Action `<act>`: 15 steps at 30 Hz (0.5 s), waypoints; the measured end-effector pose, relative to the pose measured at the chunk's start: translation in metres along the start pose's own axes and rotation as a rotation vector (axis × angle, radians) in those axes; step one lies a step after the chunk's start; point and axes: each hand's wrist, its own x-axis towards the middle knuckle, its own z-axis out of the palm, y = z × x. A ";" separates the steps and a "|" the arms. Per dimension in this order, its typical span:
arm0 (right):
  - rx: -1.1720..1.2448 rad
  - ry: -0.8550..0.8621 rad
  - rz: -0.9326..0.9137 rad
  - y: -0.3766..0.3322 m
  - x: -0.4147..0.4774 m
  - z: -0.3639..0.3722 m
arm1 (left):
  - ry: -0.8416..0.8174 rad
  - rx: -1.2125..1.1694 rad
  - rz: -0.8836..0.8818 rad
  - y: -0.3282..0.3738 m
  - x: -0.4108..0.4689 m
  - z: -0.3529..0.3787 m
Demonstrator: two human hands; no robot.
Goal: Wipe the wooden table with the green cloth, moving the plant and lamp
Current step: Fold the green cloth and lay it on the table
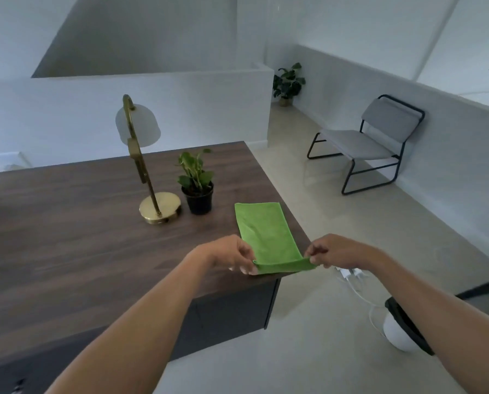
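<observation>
A green cloth (266, 231) lies flat near the right corner of the dark wooden table (67, 237). My left hand (229, 253) pinches its near left corner, and my right hand (337, 251) pinches its near right corner; the near edge is lifted slightly off the wood. Behind the cloth stands a small plant in a black pot (198, 189). Just left of the pot is a brass lamp (149, 177) with a round base and a white shade.
The table's right edge and near corner drop to a pale floor. A grey chair (371, 143) stands by the right wall, a potted plant (288, 83) in the far corner. White cables and a white round object (396, 336) lie on the floor beside my right arm.
</observation>
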 end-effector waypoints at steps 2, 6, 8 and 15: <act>0.078 -0.125 0.036 0.004 -0.004 -0.003 | -0.128 -0.039 -0.029 0.004 -0.005 0.001; 0.153 -0.168 0.026 0.002 0.002 -0.018 | -0.142 -0.088 -0.023 0.011 -0.003 -0.010; 0.213 -0.103 0.011 -0.002 0.015 -0.025 | -0.083 -0.152 -0.024 0.009 0.003 -0.021; 0.304 0.419 -0.074 -0.021 0.102 -0.023 | 0.456 -0.221 -0.048 -0.009 0.047 -0.046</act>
